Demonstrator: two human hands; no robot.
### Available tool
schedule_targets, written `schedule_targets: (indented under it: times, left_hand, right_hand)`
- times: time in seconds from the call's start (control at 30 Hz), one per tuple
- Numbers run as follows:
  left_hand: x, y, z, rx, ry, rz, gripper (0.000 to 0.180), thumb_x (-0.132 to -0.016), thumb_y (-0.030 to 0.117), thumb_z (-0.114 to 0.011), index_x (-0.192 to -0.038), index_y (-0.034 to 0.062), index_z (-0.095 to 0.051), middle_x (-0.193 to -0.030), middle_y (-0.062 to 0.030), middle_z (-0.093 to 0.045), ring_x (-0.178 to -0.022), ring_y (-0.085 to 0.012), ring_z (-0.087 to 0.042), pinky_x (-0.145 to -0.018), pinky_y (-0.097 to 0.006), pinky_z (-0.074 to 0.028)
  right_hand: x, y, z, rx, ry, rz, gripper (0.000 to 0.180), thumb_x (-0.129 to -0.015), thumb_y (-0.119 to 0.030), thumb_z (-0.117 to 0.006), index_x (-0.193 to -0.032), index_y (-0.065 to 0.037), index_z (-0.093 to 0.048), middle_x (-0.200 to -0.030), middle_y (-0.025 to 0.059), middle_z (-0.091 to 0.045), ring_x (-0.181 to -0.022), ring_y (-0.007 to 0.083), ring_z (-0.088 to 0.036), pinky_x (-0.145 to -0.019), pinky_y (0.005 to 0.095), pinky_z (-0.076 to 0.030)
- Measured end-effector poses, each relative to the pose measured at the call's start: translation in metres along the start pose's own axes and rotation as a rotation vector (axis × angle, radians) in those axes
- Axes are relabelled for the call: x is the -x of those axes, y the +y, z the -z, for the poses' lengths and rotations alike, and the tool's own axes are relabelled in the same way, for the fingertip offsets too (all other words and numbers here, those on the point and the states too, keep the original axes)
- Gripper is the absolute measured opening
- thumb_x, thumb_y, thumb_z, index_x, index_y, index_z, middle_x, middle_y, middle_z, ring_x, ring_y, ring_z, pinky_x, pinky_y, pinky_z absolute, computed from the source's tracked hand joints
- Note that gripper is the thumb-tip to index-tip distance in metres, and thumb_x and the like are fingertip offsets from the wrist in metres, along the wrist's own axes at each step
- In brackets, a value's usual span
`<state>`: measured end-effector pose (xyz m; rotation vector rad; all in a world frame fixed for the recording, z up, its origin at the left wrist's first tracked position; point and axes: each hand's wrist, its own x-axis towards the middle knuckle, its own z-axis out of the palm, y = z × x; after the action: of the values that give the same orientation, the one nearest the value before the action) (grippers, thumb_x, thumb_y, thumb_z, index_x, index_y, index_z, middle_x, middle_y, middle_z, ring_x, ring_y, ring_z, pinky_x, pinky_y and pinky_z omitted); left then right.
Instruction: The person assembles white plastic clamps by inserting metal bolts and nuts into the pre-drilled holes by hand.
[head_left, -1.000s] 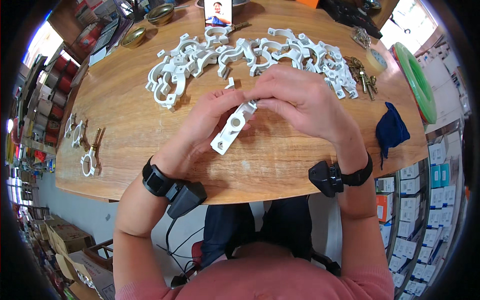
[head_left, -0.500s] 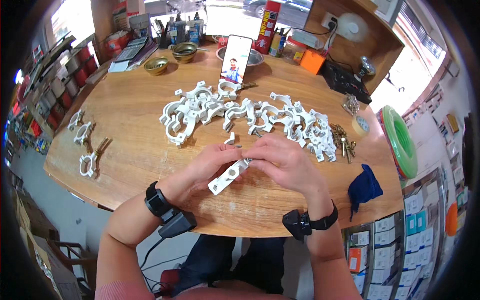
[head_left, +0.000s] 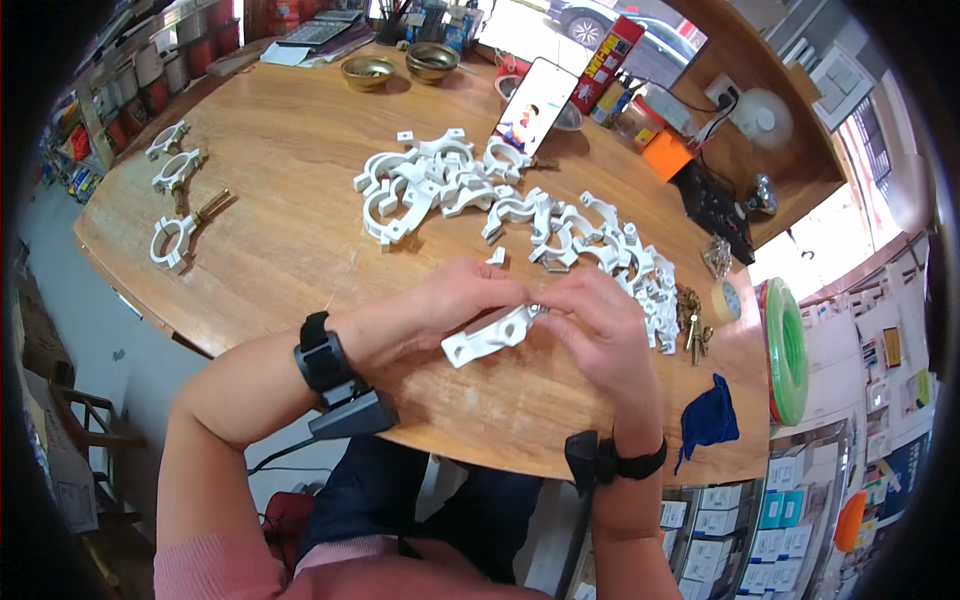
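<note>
A white pipe clamp half (head_left: pixel 486 339) is held near the front of the wooden table, its bolt hole and curved inner side showing. My left hand (head_left: pixel 462 297) is closed on it from behind, with some fingers hidden. My right hand (head_left: pixel 600 318) pinches a small silvery piece, perhaps a screw or nut, at the clamp's right end. Just beyond my hands lies a small white clamp piece (head_left: pixel 497 257). Farther back is a pile of white clamp parts (head_left: pixel 425 190), with smaller ones (head_left: pixel 655 300) heaped to the right.
Three assembled clamps with brass-coloured bolts (head_left: pixel 172 242) stand at the left. A phone (head_left: pixel 537 110) leans upright behind the pile. Brass bolts (head_left: pixel 693 325), a tape roll (head_left: pixel 727 299) and a blue cloth pouch (head_left: pixel 710 412) lie right; green hose (head_left: pixel 788 350) hangs beyond the edge.
The head view has tilted and shifted. The clamp half has turned, showing more of its curved side. Both hands still meet at its right end.
</note>
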<state>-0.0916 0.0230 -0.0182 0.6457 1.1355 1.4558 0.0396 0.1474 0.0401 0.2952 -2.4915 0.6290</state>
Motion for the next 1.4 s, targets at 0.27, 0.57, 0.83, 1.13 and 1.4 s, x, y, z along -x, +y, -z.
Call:
schedule_targets:
  times: [0.27,0.57,0.83,1.13,1.4]
  left_hand:
    - [0.003,0.009,-0.009,0.022,-0.020,-0.020,0.022,-0.084,0.023,-0.051,-0.083,0.0022,-0.058,-0.070,-0.0045,-0.060,-0.055,-0.0086,-0.055,-0.047,-0.021,-0.045]
    - [-0.004,0.009,-0.020,0.047,0.076,-0.044,0.018,-0.082,0.016,-0.051,-0.080,-0.0005,-0.056,-0.064,-0.0060,-0.058,-0.048,-0.0113,-0.054,-0.042,-0.022,-0.045]
    - [0.003,0.005,-0.024,-0.039,0.079,-0.103,0.022,-0.082,0.021,-0.051,-0.075,0.0017,-0.060,-0.056,-0.0048,-0.056,-0.045,-0.0120,-0.053,-0.042,-0.026,-0.043]
    - [-0.013,0.004,0.008,-0.167,-0.013,-0.230,0.035,-0.089,0.023,-0.042,-0.109,-0.0046,-0.047,-0.094,-0.0113,-0.058,-0.082,-0.0187,-0.059,-0.066,-0.026,-0.051]
    - [-0.003,0.006,-0.005,-0.290,0.081,-0.170,0.033,-0.087,0.026,-0.046,-0.100,-0.0038,-0.054,-0.082,-0.0116,-0.061,-0.069,-0.0164,-0.060,-0.061,-0.024,-0.051]
  right_hand:
    - [0.005,-0.004,0.002,0.050,0.072,0.008,0.018,-0.068,-0.003,-0.062,-0.086,-0.002,-0.061,-0.075,0.0101,-0.054,-0.071,0.0252,-0.053,-0.064,0.0314,-0.043]
    - [0.011,0.007,0.006,0.031,0.059,0.055,0.013,-0.070,-0.007,-0.061,-0.081,-0.001,-0.059,-0.071,0.0097,-0.053,-0.069,0.0255,-0.052,-0.062,0.0331,-0.042]
    - [0.016,0.013,0.005,0.105,0.053,0.061,0.013,-0.070,-0.014,-0.064,-0.076,-0.003,-0.060,-0.069,0.0093,-0.055,-0.064,0.0244,-0.053,-0.057,0.0311,-0.042]
    - [0.009,0.005,0.018,0.017,-0.011,0.020,0.010,-0.072,-0.011,-0.061,-0.076,-0.002,-0.062,-0.066,0.0069,-0.057,-0.059,0.0161,-0.051,-0.053,0.0259,-0.040]
    - [0.015,0.014,0.004,0.065,0.092,0.095,0.015,-0.070,-0.016,-0.061,-0.082,-0.006,-0.061,-0.072,0.0075,-0.057,-0.067,0.0242,-0.056,-0.058,0.0306,-0.044]
